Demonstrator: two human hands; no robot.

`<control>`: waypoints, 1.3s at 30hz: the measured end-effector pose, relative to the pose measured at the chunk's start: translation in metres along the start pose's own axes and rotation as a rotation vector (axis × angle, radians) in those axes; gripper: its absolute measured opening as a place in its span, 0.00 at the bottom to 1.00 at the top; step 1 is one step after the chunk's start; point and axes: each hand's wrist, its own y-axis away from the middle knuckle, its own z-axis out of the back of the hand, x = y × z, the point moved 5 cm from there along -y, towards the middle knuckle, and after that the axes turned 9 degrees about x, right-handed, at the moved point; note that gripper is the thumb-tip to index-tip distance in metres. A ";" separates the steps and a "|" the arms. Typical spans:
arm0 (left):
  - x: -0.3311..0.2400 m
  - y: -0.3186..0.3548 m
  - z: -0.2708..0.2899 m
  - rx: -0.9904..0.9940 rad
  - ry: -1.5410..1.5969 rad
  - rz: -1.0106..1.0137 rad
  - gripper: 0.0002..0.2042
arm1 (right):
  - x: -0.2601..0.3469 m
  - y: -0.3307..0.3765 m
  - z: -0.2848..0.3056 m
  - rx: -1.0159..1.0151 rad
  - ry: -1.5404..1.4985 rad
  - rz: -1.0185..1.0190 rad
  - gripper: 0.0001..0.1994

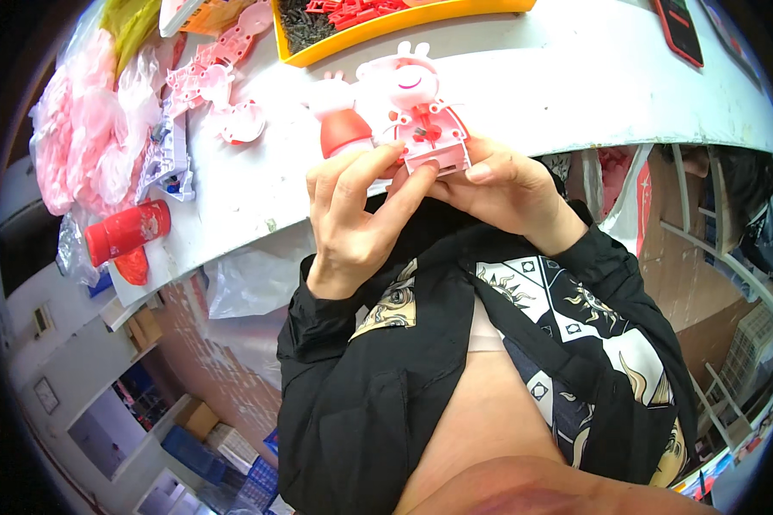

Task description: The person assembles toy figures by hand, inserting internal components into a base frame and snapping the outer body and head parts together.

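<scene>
My right hand [515, 184] grips the side of an opened pink toy figure shell [448, 157], its hollow inside turned up. Red parts and small pegs show within it, and a light pink head with two ears tops it. At the shell's lower edge, the fingers of my left hand [349, 210] are closed on the pink base; fingertips hide part of it. Just left of the shell lies a second toy figure [345, 129] with a red body and pink head, close to my left fingers.
A yellow tray [404, 30] of red pieces and dark screws stands at the back. Pink shell halves [240, 123] lie to the left, near a lilac plastic part [170, 159], a red can-shaped object [129, 232] and bagged pink parts [82, 142]. A phone [680, 33] rests far right.
</scene>
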 end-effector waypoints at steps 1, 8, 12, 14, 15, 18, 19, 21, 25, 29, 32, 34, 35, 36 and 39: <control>-0.001 0.000 0.003 -0.013 -0.022 -0.051 0.21 | 0.002 -0.001 -0.004 -0.023 0.021 -0.046 0.37; 0.001 -0.003 0.022 0.024 -0.064 -0.078 0.19 | -0.001 -0.001 0.004 0.243 -0.019 -0.006 0.39; 0.002 -0.002 0.023 0.062 -0.046 -0.048 0.19 | -0.001 -0.003 0.003 0.158 -0.016 -0.051 0.39; 0.005 0.000 0.019 0.086 -0.036 -0.016 0.19 | 0.000 -0.005 0.000 0.188 0.009 -0.032 0.38; 0.006 0.000 0.018 0.052 -0.039 -0.020 0.19 | 0.001 -0.005 0.001 0.188 -0.020 -0.033 0.37; 0.005 0.002 0.015 -0.010 -0.057 -0.008 0.18 | 0.001 -0.007 0.004 0.197 -0.047 -0.031 0.35; 0.005 0.003 0.016 -0.040 -0.071 0.007 0.18 | 0.000 -0.007 0.004 0.206 -0.043 -0.028 0.34; 0.004 0.001 0.016 -0.040 -0.079 -0.003 0.18 | -0.002 -0.004 0.006 0.194 -0.057 0.009 0.33; 0.004 0.004 0.018 -0.063 -0.088 -0.001 0.18 | -0.005 -0.003 0.010 0.162 -0.113 0.055 0.30; 0.004 0.005 0.019 -0.089 -0.073 0.011 0.18 | -0.004 0.000 0.011 0.154 -0.100 0.037 0.30; 0.005 0.003 0.018 -0.038 -0.041 0.006 0.19 | -0.002 -0.002 0.008 0.160 -0.078 0.068 0.29; 0.012 0.003 0.023 -0.106 0.194 0.111 0.19 | -0.001 -0.005 0.008 0.095 -0.079 0.099 0.28; 0.020 0.008 0.025 -0.168 0.209 0.213 0.17 | 0.000 -0.007 0.006 0.099 -0.082 0.099 0.28; 0.028 0.010 0.026 -0.231 0.227 0.313 0.15 | 0.003 -0.008 0.007 0.064 -0.050 0.111 0.28; 0.038 -0.006 0.018 -0.163 0.118 0.424 0.15 | 0.007 -0.010 0.010 0.006 0.023 0.167 0.28</control>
